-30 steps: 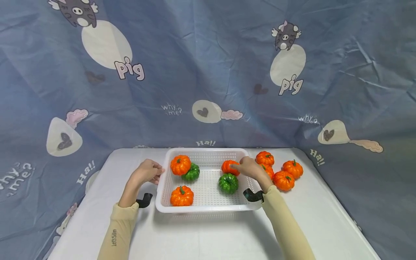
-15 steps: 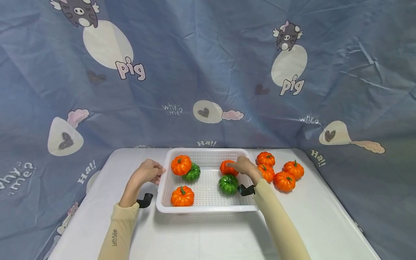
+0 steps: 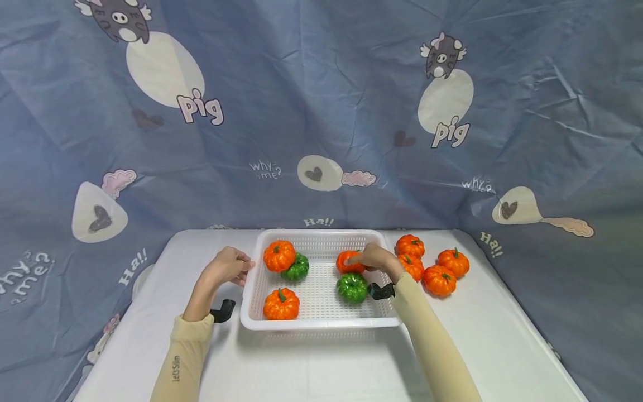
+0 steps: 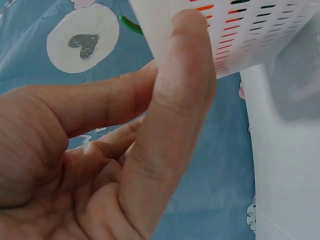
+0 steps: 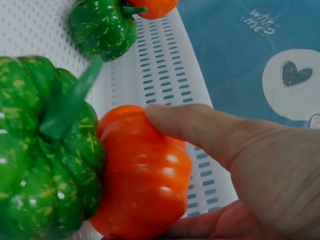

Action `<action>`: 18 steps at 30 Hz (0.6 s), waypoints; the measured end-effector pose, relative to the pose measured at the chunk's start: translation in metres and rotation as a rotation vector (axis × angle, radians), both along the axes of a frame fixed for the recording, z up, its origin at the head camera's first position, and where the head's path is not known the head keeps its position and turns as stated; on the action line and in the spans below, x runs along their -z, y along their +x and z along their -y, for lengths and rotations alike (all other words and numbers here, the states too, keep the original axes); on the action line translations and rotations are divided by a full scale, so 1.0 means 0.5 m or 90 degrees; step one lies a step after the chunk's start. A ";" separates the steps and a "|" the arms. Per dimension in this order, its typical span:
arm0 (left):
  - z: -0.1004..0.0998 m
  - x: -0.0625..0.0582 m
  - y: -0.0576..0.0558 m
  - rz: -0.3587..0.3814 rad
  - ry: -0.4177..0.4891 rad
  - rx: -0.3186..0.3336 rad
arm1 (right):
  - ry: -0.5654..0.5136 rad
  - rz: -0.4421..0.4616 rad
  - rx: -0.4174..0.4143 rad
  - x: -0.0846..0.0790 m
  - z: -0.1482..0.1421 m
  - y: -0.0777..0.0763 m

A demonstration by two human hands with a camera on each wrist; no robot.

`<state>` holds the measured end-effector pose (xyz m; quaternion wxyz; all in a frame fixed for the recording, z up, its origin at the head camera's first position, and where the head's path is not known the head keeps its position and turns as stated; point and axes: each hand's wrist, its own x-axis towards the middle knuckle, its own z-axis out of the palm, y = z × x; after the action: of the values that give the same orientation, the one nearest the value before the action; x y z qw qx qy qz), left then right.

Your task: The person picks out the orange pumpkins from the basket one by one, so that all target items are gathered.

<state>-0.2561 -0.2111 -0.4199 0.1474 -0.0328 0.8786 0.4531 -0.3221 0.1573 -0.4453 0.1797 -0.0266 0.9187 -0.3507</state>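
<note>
A white perforated plastic basket [image 3: 321, 322] holds toy pumpkins, orange and green. At its left rim, my left hand [image 3: 230, 264] pinches the edge, one finger [image 4: 175, 100] against the slotted outer wall in the left wrist view. Inside, at the back right, my right hand [image 3: 378, 258] grips an orange pumpkin [image 5: 145, 170], thumb on one side and fingers partly hidden underneath. A large green pumpkin [image 5: 45, 155] sits right against it. Toward the basket's left lie another green pumpkin [image 3: 296, 267] and two orange ones, one at the back [image 3: 279, 255] and one in front [image 3: 281, 304].
Several orange pumpkins [image 3: 439, 280] are grouped on the white table [image 3: 502, 346] to the right of the basket. Behind the table hangs a blue patterned cloth [image 3: 321, 111], which also runs down both sides.
My right hand has moved a little left inside the basket, and the orange pumpkin in it has shifted left too. The left hand stays at the rim.
</note>
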 end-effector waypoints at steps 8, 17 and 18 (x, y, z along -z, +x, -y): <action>0.003 0.003 0.000 -0.002 -0.002 0.000 | 0.045 -0.008 -0.056 0.005 -0.004 -0.001; 0.001 0.001 -0.003 -0.003 0.000 0.001 | -0.062 -0.052 -0.077 0.007 -0.017 0.014; 0.001 0.001 -0.003 -0.003 0.000 0.003 | -0.080 -0.058 -0.079 0.008 -0.018 0.016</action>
<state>-0.2577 -0.2114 -0.4203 0.1460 -0.0298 0.8790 0.4529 -0.3139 0.1665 -0.4491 0.1570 -0.1110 0.8986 -0.3945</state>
